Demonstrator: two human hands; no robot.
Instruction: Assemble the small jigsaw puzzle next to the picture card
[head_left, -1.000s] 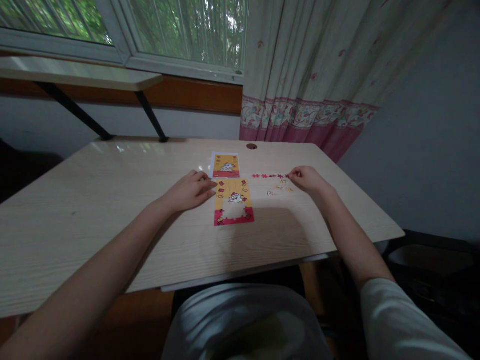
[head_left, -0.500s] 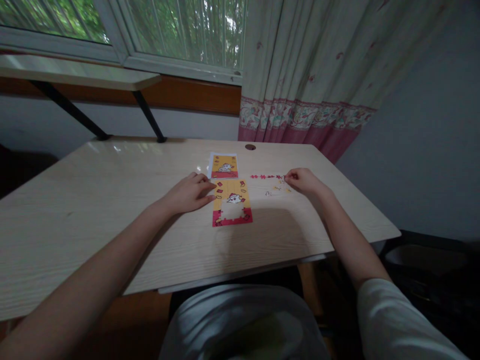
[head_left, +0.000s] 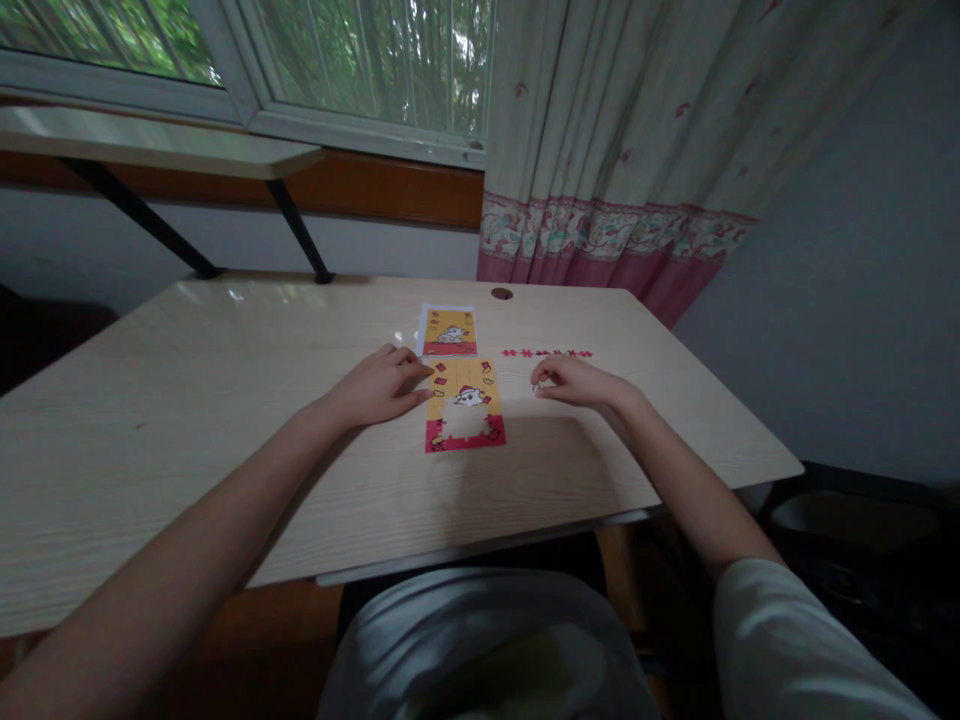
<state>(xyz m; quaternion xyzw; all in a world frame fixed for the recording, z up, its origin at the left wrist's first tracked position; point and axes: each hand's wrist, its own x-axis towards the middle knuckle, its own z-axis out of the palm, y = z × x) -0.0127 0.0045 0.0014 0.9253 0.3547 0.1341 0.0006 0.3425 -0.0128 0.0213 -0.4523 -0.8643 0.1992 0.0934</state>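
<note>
A partly assembled jigsaw puzzle point(head_left: 491, 405) lies on the table, yellow above and red below, with a white cartoon animal and a gap in its lower middle. My left hand point(head_left: 390, 385) rests at its left edge, thumb and fingers apart, fingertips touching the border. To the right of the puzzle, my right hand point(head_left: 574, 380) is low over the table, thumb and forefinger closed on a small whitish puzzle piece point(head_left: 535, 388). Behind that hand runs a row of red puzzle pieces point(head_left: 526, 353). Any pieces under the right hand are hidden.
A printed picture card point(head_left: 450, 330) with a similar design lies just beyond the puzzle. The pale wooden table point(head_left: 300, 330) has a round cable hole point(head_left: 502, 294) near its back edge. A raised shelf point(head_left: 165, 140) stands at the back left, and a curtain point(head_left: 600, 180) hangs behind.
My right hand has moved left and nearer, from the right end of the red row to the whitish piece. The red row's right end now shows. My left hand stays put.
</note>
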